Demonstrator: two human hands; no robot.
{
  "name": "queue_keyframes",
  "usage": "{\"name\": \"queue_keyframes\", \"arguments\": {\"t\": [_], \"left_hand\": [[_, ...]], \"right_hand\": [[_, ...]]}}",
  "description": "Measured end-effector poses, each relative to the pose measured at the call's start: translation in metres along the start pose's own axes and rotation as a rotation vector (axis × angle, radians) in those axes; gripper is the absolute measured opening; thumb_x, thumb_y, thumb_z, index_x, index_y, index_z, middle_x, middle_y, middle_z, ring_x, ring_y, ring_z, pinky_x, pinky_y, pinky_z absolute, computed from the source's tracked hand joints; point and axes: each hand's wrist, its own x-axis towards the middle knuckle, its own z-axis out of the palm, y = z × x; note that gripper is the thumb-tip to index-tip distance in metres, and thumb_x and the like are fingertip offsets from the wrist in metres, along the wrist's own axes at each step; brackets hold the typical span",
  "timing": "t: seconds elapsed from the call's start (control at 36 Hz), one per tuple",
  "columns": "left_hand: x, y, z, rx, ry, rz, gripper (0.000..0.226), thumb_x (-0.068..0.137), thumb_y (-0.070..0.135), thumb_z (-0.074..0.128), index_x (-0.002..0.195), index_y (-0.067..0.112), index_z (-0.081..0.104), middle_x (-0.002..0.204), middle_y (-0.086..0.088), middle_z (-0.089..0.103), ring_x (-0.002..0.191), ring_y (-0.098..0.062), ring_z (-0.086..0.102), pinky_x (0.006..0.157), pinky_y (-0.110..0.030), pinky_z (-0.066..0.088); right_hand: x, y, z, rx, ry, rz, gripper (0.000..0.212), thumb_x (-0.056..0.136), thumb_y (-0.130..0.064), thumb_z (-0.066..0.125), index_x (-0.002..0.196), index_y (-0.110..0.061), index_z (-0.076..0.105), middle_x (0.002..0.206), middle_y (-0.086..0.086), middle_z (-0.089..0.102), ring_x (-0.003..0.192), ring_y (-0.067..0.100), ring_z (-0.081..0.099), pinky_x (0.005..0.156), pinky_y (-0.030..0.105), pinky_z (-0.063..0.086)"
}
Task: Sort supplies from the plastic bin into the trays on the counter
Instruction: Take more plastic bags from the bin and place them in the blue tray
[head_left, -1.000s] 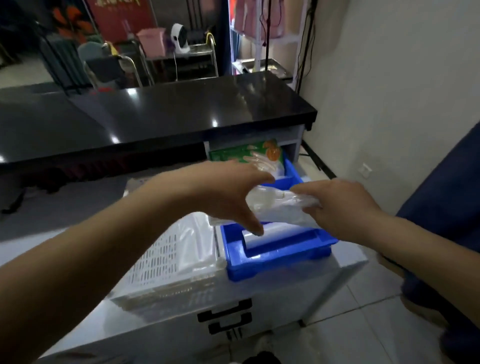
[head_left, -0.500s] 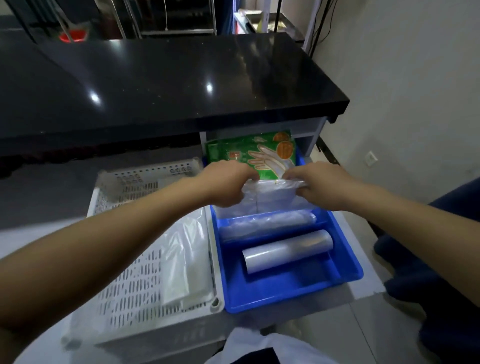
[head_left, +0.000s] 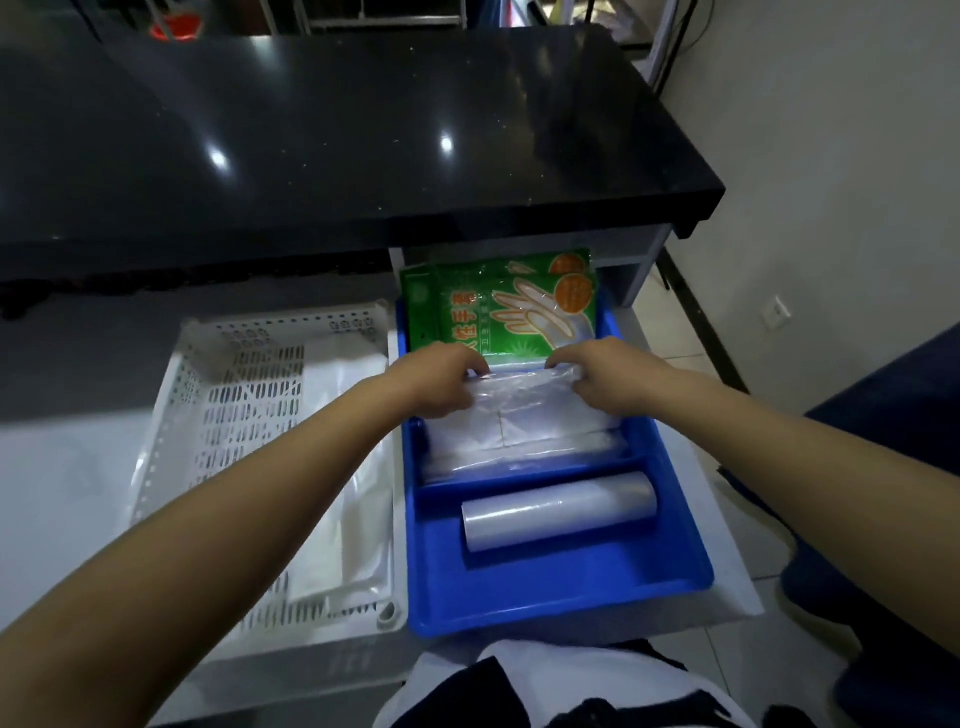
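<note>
A blue tray (head_left: 561, 597) sits on the white counter, right of a white perforated bin (head_left: 249, 415). Both hands grip a flat clear plastic pack (head_left: 524, 415) lying in the tray's middle: my left hand (head_left: 441, 382) pinches its far left corner, my right hand (head_left: 602, 376) its far right corner. Green glove packets (head_left: 498, 306) lie at the tray's far end. A roll of clear film (head_left: 558, 512) lies nearer me in the tray. Another clear roll (head_left: 519, 460) lies under the pack's near edge. A white plastic bag (head_left: 343, 519) rests inside the bin.
A glossy black countertop (head_left: 337, 140) overhangs the far side, just above the green packets. A white wall with an outlet (head_left: 777, 312) stands to the right. A dark blue seat (head_left: 893, 467) is at the right edge. My clothing (head_left: 545, 686) shows below.
The camera tilted down and closer. Both hands carried the clear pack from above the tray down onto it, and now hold it by its far corners against the green packets.
</note>
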Motion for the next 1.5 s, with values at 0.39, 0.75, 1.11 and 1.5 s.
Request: {"name": "queue_keyframes", "arguments": {"t": [0.39, 0.75, 1.11, 1.5], "left_hand": [[-0.041, 0.036, 0.068, 0.161, 0.326, -0.063, 0.059, 0.1, 0.03, 0.048, 0.154, 0.02, 0.029, 0.161, -0.009, 0.029, 0.147, -0.029, 0.026, 0.12, -0.043, 0.021], [-0.043, 0.057, 0.083, 0.168, 0.238, -0.252, 0.064, 0.102, 0.053, 0.029, 0.158, 0.034, 0.004, 0.167, 0.004, -0.006, 0.153, -0.023, -0.01, 0.121, -0.045, -0.006], [-0.145, 0.131, 0.068, -0.173, 0.518, -0.502, 0.07, 0.094, 0.055, 0.048, 0.155, 0.03, 0.026, 0.165, 0.004, 0.015, 0.153, -0.023, 0.007, 0.122, -0.046, 0.012], [-0.343, 0.146, 0.18, -0.37, 0.798, -0.987, 0.071, 0.09, 0.066, 0.049, 0.151, 0.044, 0.02, 0.163, 0.014, 0.009, 0.152, -0.013, 0.004, 0.123, -0.045, 0.013]], "right_hand": [[-0.028, 0.028, 0.047, -0.26, 0.365, -0.244, 0.069, 0.078, 0.003, 0.059, 0.143, -0.017, 0.045, 0.144, 0.015, 0.05, 0.131, 0.035, 0.044, 0.103, 0.047, 0.033], [-0.044, 0.04, 0.046, -0.141, 0.168, -0.212, 0.058, 0.099, -0.052, 0.025, 0.152, -0.03, 0.019, 0.163, 0.001, 0.018, 0.149, 0.025, 0.012, 0.116, 0.057, 0.006], [-0.105, 0.013, -0.013, 0.331, 0.144, -0.415, 0.06, 0.091, -0.054, 0.053, 0.146, -0.034, 0.04, 0.157, -0.004, 0.035, 0.144, 0.018, 0.03, 0.117, 0.04, 0.025], [-0.217, -0.135, 0.088, 0.409, -0.148, -0.744, 0.059, 0.089, -0.05, 0.06, 0.143, -0.033, 0.044, 0.156, -0.008, 0.034, 0.149, 0.018, 0.017, 0.119, 0.043, 0.019]]}}
